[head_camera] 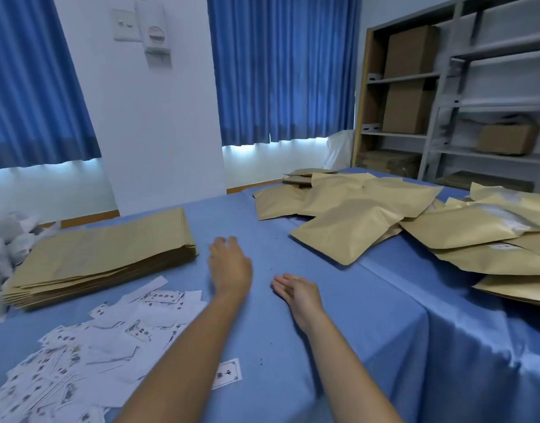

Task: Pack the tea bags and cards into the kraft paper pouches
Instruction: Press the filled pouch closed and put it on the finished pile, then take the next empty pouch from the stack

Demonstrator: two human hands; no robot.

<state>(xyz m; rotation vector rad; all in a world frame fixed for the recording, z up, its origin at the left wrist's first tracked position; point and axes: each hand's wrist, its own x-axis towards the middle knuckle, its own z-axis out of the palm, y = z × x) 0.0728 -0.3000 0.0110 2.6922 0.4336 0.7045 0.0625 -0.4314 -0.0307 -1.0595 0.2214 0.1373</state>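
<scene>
Head cam: the left hand (230, 264) is hanging over the blue tabletop (339, 331) just beside the stack of flat kraft pouches (103, 257), fingers loosely bent and gripping nothing (the tips are blurry); the right hand (296, 293) is sitting next to it with fingers straight and relaxed, also empty. The cards (94, 346) are lying in a loose heap under the left forearm, and what I'm guessing are the tea bags (3, 245) are bunched at the far left edge. I'm worrying that forearm is going to drag cards around, or flick the stray card (229, 374) off the front; flat pouches also tend to come up two at a time; and the filled pouches (354, 215) on the right are looking ready to slide.
</scene>
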